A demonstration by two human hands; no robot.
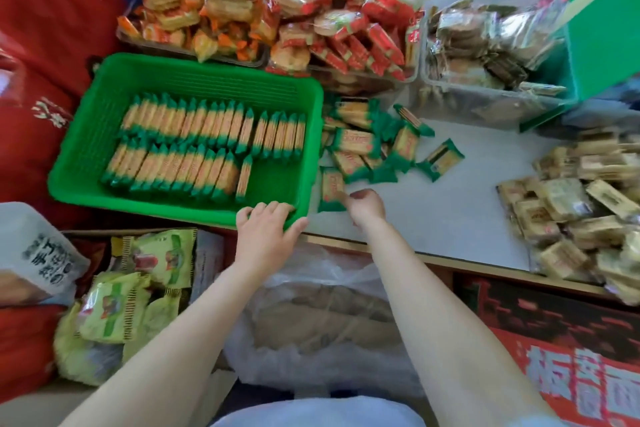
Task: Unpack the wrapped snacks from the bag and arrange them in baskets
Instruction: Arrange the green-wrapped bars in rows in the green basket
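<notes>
- The green basket [86, 135] sits on the white counter [467, 204] and holds two rows of green-ended snack packs [207, 142] standing on edge; the near right part of its floor is bare.
- The left hand [265, 229] grips the basket's near right corner, fingers curled over the rim and thumb spread along the outside.
- Just right of the basket, the right hand [367, 206] pinches one green-wrapped pack [330, 189] lying on the counter beside the basket wall.
- A loose pile of the same packs [374, 142] lies on the counter right of the basket, behind that hand.
- Behind the basket stand clear bins heaped with orange and red wrapped snacks [277, 0].
- Far right of the basket lie tan wrapped packs [581, 211].
- In front of the basket, below the counter edge, a clear plastic bag [322, 315] sits open between the forearms.
</notes>
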